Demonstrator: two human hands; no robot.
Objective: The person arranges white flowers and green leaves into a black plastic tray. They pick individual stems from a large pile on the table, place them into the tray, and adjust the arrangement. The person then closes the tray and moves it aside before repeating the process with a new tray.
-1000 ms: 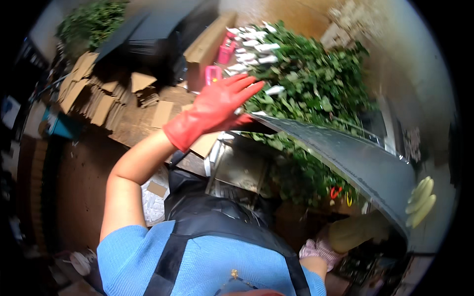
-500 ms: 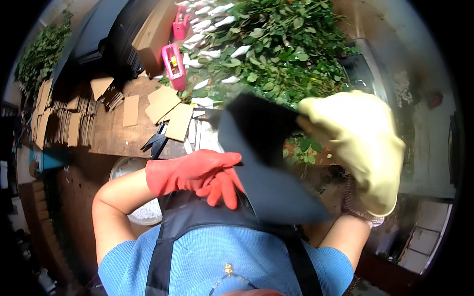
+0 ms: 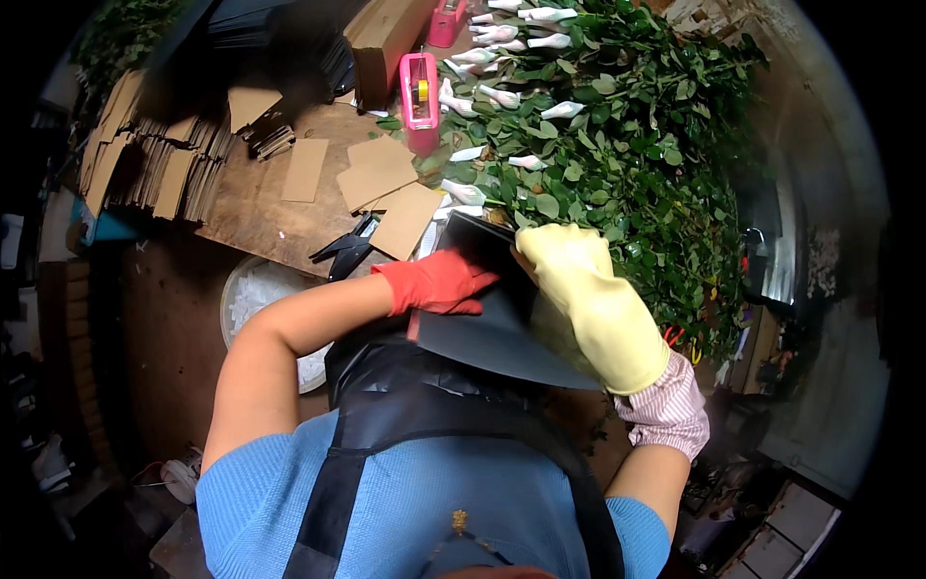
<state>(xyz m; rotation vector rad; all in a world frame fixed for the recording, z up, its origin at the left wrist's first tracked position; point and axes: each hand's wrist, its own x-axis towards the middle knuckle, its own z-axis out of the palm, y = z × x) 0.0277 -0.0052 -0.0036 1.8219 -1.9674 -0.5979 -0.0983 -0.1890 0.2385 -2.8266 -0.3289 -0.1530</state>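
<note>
My left hand (image 3: 436, 283) wears a red rubber glove and grips the left edge of a dark grey sheet (image 3: 492, 333) held in front of my chest. My right hand (image 3: 586, 294), in a pale yellow glove, holds the same sheet from its right side, fingers curled over the top edge. The sheet tilts down toward my black apron (image 3: 434, 405). Just beyond it lies a big heap of green leafy rose stems (image 3: 617, 135) with white-wrapped buds (image 3: 463, 191).
A wooden table (image 3: 260, 207) carries brown cardboard pieces (image 3: 376, 174), stacks of card (image 3: 154, 164), black shears (image 3: 345, 249) and a pink tape dispenser (image 3: 419, 96). A white bucket (image 3: 253, 289) stands under the table's near edge.
Both hands have brought the dark sheet down and closer to my chest. The red-gloved hand dropped from high above the flowers to the sheet's left edge; the yellow glove shifted left.
</note>
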